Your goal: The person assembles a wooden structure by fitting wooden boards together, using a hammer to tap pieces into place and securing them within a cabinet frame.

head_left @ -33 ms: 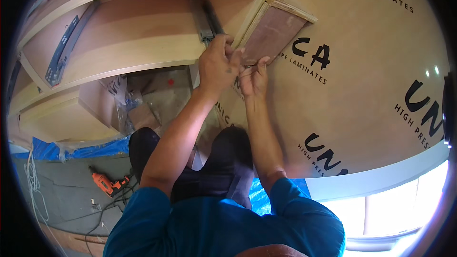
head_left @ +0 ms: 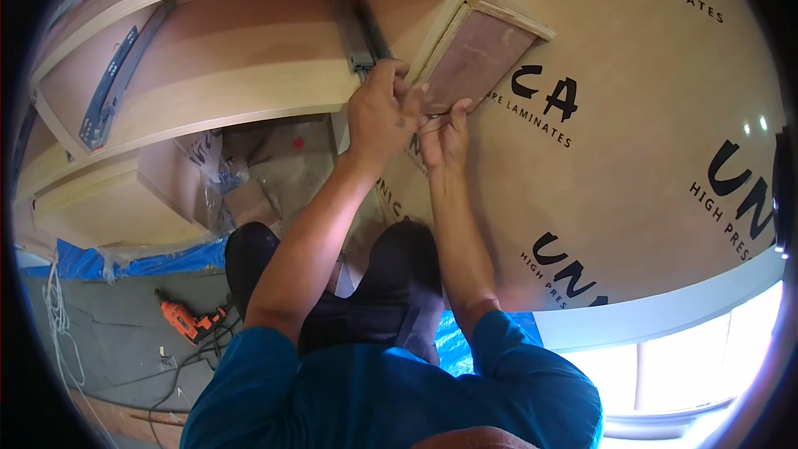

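A narrow reddish-brown wooden panel [head_left: 486,50] with pale edging juts down beside the right end of an open plywood cabinet [head_left: 233,50]. My left hand [head_left: 381,112] is curled at the panel's lower left corner, just below a dark metal drawer slide [head_left: 349,21]; what its fingers hold is hidden. My right hand [head_left: 445,137] grips the panel's lower edge from below, thumb raised against it. Another metal slide [head_left: 120,75] is fixed inside the cabinet at the left.
A large brown protective sheet [head_left: 640,100] with black print covers the surface at right. An orange power tool [head_left: 187,320] with cords lies on grey flooring at lower left, near blue plastic sheeting [head_left: 158,258]. A lower wooden box [head_left: 100,199] and crumpled wrap [head_left: 220,191] sit below the cabinet.
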The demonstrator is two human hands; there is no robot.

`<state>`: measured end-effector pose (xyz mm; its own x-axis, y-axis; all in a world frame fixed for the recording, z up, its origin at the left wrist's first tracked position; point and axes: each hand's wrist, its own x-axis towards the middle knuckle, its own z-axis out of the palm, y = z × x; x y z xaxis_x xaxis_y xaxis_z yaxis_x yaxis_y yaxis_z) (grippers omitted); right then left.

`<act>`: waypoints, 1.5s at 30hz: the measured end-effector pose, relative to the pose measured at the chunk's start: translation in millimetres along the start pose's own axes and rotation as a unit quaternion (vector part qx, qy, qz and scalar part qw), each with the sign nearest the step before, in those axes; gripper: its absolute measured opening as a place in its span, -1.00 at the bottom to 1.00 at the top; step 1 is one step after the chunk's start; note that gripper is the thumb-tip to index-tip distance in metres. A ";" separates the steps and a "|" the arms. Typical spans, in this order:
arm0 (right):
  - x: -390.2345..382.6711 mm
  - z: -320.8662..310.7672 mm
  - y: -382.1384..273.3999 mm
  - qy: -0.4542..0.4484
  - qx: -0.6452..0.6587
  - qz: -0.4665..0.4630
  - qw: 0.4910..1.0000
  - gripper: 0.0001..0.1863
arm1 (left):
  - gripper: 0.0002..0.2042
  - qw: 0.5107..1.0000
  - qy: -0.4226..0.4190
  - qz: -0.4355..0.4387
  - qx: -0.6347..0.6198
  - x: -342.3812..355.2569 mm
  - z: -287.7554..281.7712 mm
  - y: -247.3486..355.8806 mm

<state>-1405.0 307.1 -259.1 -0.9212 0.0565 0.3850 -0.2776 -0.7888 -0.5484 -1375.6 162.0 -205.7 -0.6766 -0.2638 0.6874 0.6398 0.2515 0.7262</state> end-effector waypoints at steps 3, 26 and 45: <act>0.5 -1.5 1.3 0.005 -0.014 -0.001 1.000 -0.33 | -0.69 1.000 -0.005 -0.010 -0.011 0.4 -0.5 0.9; -2.0 2.9 -6.2 0.032 0.000 -0.003 0.999 -0.40 | -0.51 0.976 0.100 0.184 0.053 75.8 20.4 35.5; 1.4 -18.7 0.7 -0.021 0.023 0.004 1.000 -0.45 | -0.20 0.963 0.065 0.246 0.088 84.3 36.4 4.7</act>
<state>-1411.6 318.0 -272.8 -0.9107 0.0261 0.4123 -0.2577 -0.8160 -0.5175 -1442.9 174.8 -144.4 -0.2481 -0.1844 0.9510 0.7915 0.5274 0.3088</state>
